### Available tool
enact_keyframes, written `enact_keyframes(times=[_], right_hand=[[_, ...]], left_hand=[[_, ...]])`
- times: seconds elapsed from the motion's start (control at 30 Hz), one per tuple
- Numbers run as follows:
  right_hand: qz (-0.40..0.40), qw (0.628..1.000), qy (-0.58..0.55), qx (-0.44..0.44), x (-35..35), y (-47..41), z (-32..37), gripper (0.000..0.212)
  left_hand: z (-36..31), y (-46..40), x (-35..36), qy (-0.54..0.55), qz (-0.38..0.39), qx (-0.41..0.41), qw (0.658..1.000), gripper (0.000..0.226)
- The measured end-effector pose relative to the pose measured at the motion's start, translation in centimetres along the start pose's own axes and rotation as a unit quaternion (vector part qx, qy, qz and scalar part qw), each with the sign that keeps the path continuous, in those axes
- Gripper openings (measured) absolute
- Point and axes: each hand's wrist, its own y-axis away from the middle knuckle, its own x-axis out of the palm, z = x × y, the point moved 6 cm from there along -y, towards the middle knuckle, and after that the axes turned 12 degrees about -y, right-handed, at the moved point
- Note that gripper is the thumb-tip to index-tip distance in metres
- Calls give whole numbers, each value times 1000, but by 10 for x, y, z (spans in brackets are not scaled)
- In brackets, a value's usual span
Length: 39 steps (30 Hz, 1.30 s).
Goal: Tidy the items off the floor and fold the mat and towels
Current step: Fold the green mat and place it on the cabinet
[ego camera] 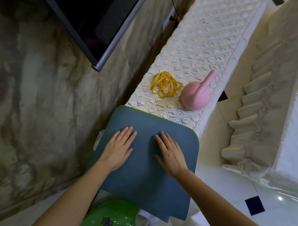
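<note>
Both hands, left hand (118,149) and right hand (170,153), are pressing flat with straight fingers on the folded mat (144,165), which is sitting on the near end of the quilted bench (201,45), hanging off its edge. Nothing's gripping it, so I'm guessing it'll spring open or slide off once the pressure's lifting.

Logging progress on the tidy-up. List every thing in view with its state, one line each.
Mat: folded, lying on the bench end, pressed flat by both hands.
Left hand: flat on the mat, fingers straight.
Right hand: flat on the mat, fingers straight.
Kettlebell: on the bench, handle tilted away.
Yellow cord: loosely coiled on the bench.
TV: screen dark.
</note>
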Motion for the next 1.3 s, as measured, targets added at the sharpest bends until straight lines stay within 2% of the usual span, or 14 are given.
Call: enact_keyframes(times=[0.1, 0.2, 0.27, 0.37, 0.43, 0.47, 0.53, 0.6, 0.67, 0.73, 0.93, 1.1, 1.2, 1.3], right_hand=[[-70, 997, -2, 39, -26, -18, -19, 83], [-154, 972, -53, 169, -53, -19, -51, 102], [-198, 922, -150, 296, -54, -1, -82, 117], [-196, 803, -371, 423, -20, 35, -122, 136], [-162, 736, -496, 432, 9, 53, -132, 128], [-138, 711, -543, 426, 23, 59, -132, 123], [-104, 679, -602, 408, 43, 67, -128, 120], [-98, 658, -641, 384, 54, 67, -127, 114], [-95, 645, -659, 376, 58, 66, -126, 107], [-98, 638, -664, 378, 62, 65, -129, 102], [-87, 639, -646, 408, 66, 65, -132, 107], [-131, 636, -636, 417, 63, 67, -129, 79], [-155, 636, -627, 421, 62, 69, -127, 72], [-167, 635, -626, 421, 57, 73, -124, 71]], left_hand=[[28, -21, -10, 56, -34, -130, 989, 61], [53, -31, 3, 73, 27, -196, 978, 78], [61, -37, 10, 59, 55, -186, 979, 84], [73, -36, 23, 151, 78, -261, 950, 86], [82, -29, 45, 270, 117, -328, 898, 94], [83, -25, 58, 359, 135, -350, 854, 104], [82, -16, 76, 528, 127, -389, 744, 116], [83, -13, 83, 601, 100, -404, 682, 91], [86, -16, 87, 633, 103, -399, 655, 77], [87, -20, 88, 645, 116, -384, 651, 76], [82, -25, 91, 668, 153, -363, 632, 98], [80, -29, 84, 666, 181, -342, 638, 102], [82, -28, 79, 668, 187, -341, 634, 107], [81, -29, 66, 664, 187, -322, 648, 79]])
